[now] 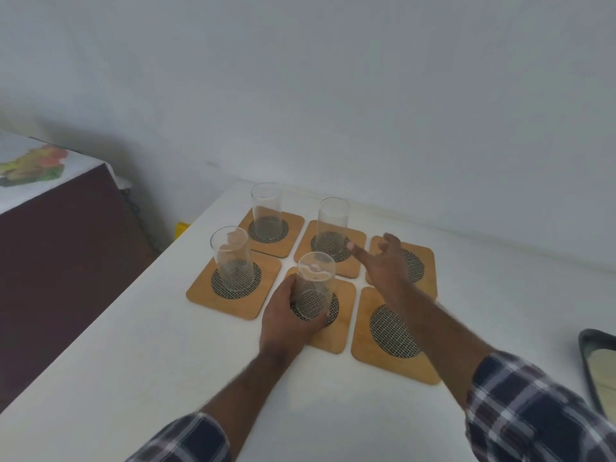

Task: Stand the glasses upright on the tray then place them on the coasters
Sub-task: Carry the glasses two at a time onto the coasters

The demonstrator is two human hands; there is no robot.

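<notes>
Left hand [283, 315] grips a glass [315, 288]; right hand [383, 261] hovers open, empty.

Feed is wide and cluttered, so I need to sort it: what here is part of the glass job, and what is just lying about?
Job:
four glasses, upright on coasters
six coasters, the two on the right bare
tray, at the right edge
left hand, grip closed on the near glass
right hand, open, empty

Lying about:
side table with printed cloth
yellow object past the table's left edge
</notes>
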